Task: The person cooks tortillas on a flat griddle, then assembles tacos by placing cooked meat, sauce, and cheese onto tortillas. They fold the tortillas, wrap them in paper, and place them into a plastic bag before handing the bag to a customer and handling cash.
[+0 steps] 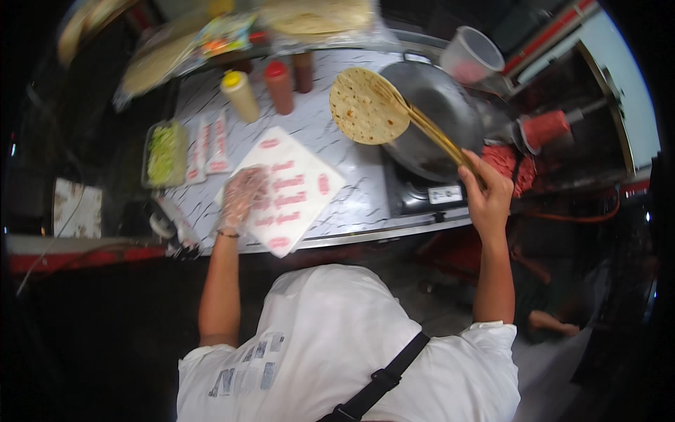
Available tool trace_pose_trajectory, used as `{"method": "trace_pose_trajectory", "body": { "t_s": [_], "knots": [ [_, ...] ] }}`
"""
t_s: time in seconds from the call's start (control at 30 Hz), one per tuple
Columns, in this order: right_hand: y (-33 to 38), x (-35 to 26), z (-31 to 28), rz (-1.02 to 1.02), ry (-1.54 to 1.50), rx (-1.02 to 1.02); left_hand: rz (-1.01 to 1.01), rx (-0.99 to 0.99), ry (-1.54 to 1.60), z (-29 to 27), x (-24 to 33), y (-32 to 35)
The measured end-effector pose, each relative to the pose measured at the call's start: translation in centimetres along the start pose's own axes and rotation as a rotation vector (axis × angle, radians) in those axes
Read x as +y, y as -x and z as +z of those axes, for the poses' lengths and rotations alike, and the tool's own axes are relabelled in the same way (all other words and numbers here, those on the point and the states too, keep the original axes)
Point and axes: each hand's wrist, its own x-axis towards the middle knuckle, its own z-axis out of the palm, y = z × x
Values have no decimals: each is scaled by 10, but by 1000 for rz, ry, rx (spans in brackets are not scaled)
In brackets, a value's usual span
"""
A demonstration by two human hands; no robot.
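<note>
My right hand [489, 194] is closed around the handle end of brass-coloured tongs [436, 130]. The tips of the tongs grip a round, brown-spotted flatbread [362, 105], which hangs over the counter at the left rim of a dark round pan [439, 105]. A clear plastic glove covers my left hand [245, 195], somewhat blurred, its fingers lying over the left part of a sheet of wrapping paper [302, 184]. That white sheet, with red print, lies cornerwise on the counter and its near corner hangs past the front edge.
Left of the paper are slim packets [209, 144] and a tub of chopped greens [164, 153]. A yellow-capped bottle [240, 96] and a red-capped bottle [279, 88] stand behind it. Beyond the pan is a clear bucket [472, 56]. Another person's arm [552, 323] shows at lower right.
</note>
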Motion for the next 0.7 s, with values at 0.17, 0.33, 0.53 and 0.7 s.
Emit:
{"method": "trace_pose_trajectory", "body": {
  "t_s": [0.17,0.33,0.53,0.7],
  "knots": [
    [54,-87,79,50,-64,-361,-251,-196,792,-26,-16,6],
    [77,-100,83,126,-52,-407,-123,-7,110,-41,-57,-15],
    [55,-54,12,146,54,-8,969,376,-1420,-58,-47,-2],
    [44,48,-53,400,135,285,644,108,-1517,-28,-47,4]
  ]
}}
